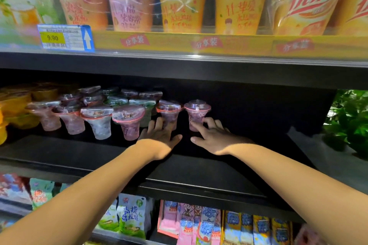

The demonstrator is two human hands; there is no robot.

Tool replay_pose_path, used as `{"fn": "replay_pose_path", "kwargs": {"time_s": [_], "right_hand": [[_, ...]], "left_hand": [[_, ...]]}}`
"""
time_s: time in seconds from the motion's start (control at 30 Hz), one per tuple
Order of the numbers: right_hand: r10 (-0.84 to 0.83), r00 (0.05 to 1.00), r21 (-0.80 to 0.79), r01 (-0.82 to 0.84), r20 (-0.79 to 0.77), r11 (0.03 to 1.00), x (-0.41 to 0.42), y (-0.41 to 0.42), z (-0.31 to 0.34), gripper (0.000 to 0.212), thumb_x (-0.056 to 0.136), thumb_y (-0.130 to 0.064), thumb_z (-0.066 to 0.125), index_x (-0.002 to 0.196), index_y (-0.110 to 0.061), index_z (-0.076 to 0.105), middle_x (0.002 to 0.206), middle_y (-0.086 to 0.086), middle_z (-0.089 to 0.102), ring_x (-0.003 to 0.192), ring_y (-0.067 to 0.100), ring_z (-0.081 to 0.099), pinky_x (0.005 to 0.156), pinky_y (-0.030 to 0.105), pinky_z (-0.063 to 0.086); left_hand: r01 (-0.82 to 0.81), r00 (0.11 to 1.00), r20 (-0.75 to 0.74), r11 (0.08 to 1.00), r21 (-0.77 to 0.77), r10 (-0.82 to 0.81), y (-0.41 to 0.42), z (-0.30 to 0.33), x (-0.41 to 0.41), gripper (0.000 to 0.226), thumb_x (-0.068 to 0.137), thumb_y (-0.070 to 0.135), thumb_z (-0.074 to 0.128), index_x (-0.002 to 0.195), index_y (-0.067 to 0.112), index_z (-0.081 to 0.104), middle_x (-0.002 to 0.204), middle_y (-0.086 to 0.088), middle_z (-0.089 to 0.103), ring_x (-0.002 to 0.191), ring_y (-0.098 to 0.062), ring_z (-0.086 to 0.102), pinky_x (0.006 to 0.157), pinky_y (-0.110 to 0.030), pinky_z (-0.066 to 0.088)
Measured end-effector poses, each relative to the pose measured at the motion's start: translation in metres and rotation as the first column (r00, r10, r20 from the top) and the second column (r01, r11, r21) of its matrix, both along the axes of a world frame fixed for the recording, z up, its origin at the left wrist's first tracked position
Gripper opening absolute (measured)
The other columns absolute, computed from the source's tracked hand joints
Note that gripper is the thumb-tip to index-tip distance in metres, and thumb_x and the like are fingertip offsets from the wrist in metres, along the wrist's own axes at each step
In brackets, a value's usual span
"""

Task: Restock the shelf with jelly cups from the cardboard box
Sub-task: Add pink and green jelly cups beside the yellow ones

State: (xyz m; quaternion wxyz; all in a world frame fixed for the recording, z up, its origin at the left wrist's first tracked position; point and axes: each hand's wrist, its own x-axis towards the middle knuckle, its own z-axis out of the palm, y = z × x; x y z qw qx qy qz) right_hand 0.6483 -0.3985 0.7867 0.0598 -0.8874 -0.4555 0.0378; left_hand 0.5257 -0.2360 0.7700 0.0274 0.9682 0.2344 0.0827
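Observation:
Two pink-rimmed clear jelly cups stand upright on the dark middle shelf, at the right end of a row of similar cups. My left hand lies palm down with its fingers spread and its fingertips against the base of the left cup. My right hand also has its fingers apart, with the index fingertip touching the foot of the right cup. Both thumbs stick out, clear of the cups. The cardboard box is out of view.
Behind the front row stand more purple and green jelly cups, and orange ones sit at the far left. Tall drink cups fill the shelf above, and snack packets the one below. Green leaves hang at the right.

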Motion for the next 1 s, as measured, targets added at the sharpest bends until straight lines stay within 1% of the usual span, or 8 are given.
{"fn": "replay_pose_path", "kwargs": {"time_s": [0.07, 0.2, 0.3, 0.47, 0.6, 0.73, 0.87, 1.0], "right_hand": [[0.021, 1.0, -0.004, -0.021, -0.005, 1.0, 0.007, 0.006, 0.0, 0.067, 0.1, -0.061, 0.034, 0.157, -0.041, 0.006, 0.16, 0.004, 0.007, 0.144, 0.03, 0.015, 0.115, 0.05, 0.025], [0.035, 0.999, 0.016, -0.035, 0.005, 0.999, 0.018, 0.017, -0.004, 0.069, 0.1, -0.06, 0.036, 0.157, -0.04, 0.002, 0.157, 0.006, 0.011, 0.141, 0.031, 0.02, 0.113, 0.05, 0.028], [0.025, 0.999, 0.041, -0.027, 0.041, 0.999, 0.022, 0.02, -0.009, 0.07, 0.1, -0.058, 0.038, 0.156, -0.039, 0.002, 0.158, 0.008, 0.012, 0.141, 0.032, 0.021, 0.113, 0.051, 0.028], [0.021, 0.997, 0.049, -0.025, 0.073, 0.999, 0.027, 0.023, -0.01, 0.067, 0.1, -0.058, 0.037, 0.155, -0.04, 0.003, 0.158, 0.009, 0.014, 0.14, 0.032, 0.022, 0.11, 0.05, 0.029], [-0.001, 0.997, 0.033, -0.002, 0.075, 0.999, 0.03, 0.028, -0.01, 0.067, 0.101, -0.059, 0.034, 0.156, -0.04, 0.003, 0.159, 0.008, 0.011, 0.141, 0.032, 0.021, 0.112, 0.05, 0.028], [-0.034, 0.997, 0.032, 0.033, 0.062, 0.999, 0.03, 0.034, -0.01, 0.067, 0.101, -0.06, 0.033, 0.157, -0.04, 0.002, 0.161, 0.007, 0.006, 0.144, 0.033, 0.017, 0.114, 0.051, 0.026], [-0.05, 0.997, 0.04, 0.047, 0.057, 0.998, 0.032, 0.039, -0.012, 0.067, 0.101, -0.06, 0.033, 0.157, -0.04, 0.002, 0.162, 0.008, 0.005, 0.144, 0.033, 0.017, 0.114, 0.051, 0.024], [-0.074, 0.996, 0.038, 0.073, 0.044, 0.997, 0.033, 0.045, -0.011, 0.068, 0.101, -0.058, 0.035, 0.157, -0.04, 0.001, 0.163, 0.008, 0.003, 0.145, 0.034, 0.016, 0.115, 0.051, 0.024]], "left_hand": [[-0.013, 1.0, 0.014, 1.0, 0.0, 0.013, 0.001, 0.0, 0.005, 0.061, 0.099, 0.06, 0.032, 0.152, 0.033, 0.02, 0.15, -0.008, 0.023, 0.139, -0.034, 0.024, 0.11, -0.049, 0.031], [-0.043, 0.999, 0.005, 0.999, 0.018, 0.043, 0.002, -0.004, 0.014, 0.063, 0.1, 0.061, 0.029, 0.154, 0.031, 0.017, 0.155, -0.01, 0.018, 0.142, -0.035, 0.022, 0.11, -0.049, 0.03], [-0.057, 0.998, 0.019, 0.998, 0.026, 0.056, 0.003, -0.008, 0.021, 0.062, 0.1, 0.062, 0.028, 0.152, 0.03, 0.021, 0.158, -0.012, 0.017, 0.142, -0.035, 0.021, 0.111, -0.05, 0.03], [-0.057, 0.998, 0.027, 0.998, 0.008, 0.056, 0.008, -0.008, 0.028, 0.061, 0.1, 0.062, 0.028, 0.152, 0.029, 0.024, 0.159, -0.007, 0.017, 0.142, -0.034, 0.022, 0.111, -0.05, 0.03], [-0.05, 0.998, 0.047, 0.998, -0.026, 0.051, 0.009, -0.004, 0.031, 0.063, 0.1, 0.061, 0.028, 0.154, 0.029, 0.021, 0.159, -0.002, 0.016, 0.144, -0.033, 0.02, 0.111, -0.051, 0.03], [-0.035, 0.997, 0.068, 0.998, -0.057, 0.039, 0.014, -0.004, 0.034, 0.066, 0.1, 0.061, 0.028, 0.155, 0.028, 0.017, 0.16, -0.003, 0.015, 0.145, -0.034, 0.02, 0.111, -0.054, 0.031], [-0.022, 0.997, 0.072, 0.997, -0.077, 0.028, 0.024, -0.005, 0.039, 0.067, 0.1, 0.063, 0.027, 0.156, 0.028, 0.015, 0.163, -0.003, 0.009, 0.148, -0.036, 0.016, 0.115, -0.056, 0.028], [0.006, 0.997, 0.081, 0.997, -0.075, 0.0, 0.03, -0.008, 0.044, 0.068, 0.1, 0.063, 0.028, 0.156, 0.027, 0.014, 0.162, -0.002, 0.009, 0.147, -0.037, 0.015, 0.115, -0.056, 0.028]]}}
